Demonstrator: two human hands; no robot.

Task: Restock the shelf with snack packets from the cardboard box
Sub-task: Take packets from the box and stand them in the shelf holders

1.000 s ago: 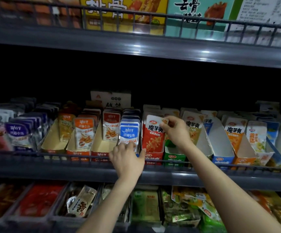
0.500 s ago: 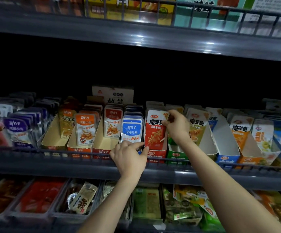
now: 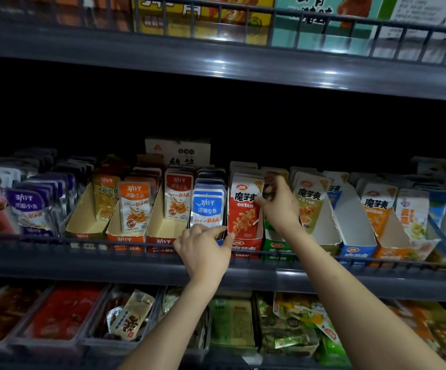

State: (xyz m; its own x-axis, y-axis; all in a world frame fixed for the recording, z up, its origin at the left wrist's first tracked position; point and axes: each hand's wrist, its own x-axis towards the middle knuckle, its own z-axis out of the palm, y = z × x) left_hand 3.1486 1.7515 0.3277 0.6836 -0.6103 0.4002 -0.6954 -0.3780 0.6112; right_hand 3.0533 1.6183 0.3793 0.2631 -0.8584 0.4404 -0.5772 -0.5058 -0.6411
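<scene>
The middle shelf holds rows of small snack packets standing in open display trays. My left hand grips the front edge of the tray of blue packets, fingers curled over its lip. My right hand reaches into the green tray; its fingers pinch dark green packets there, and the thumb lies against the right edge of the front red packet. Most of the green packets are hidden behind that hand. The cardboard box is out of view.
Orange packets and purple packets stand to the left, yellow-green packets and orange ones to the right. A wire rail fronts the shelf. An upper shelf hangs overhead; bins of loose snacks sit below.
My right hand has shifted from the top corner of the red packet down and right into the green tray. My left hand has stayed at the blue tray's front.
</scene>
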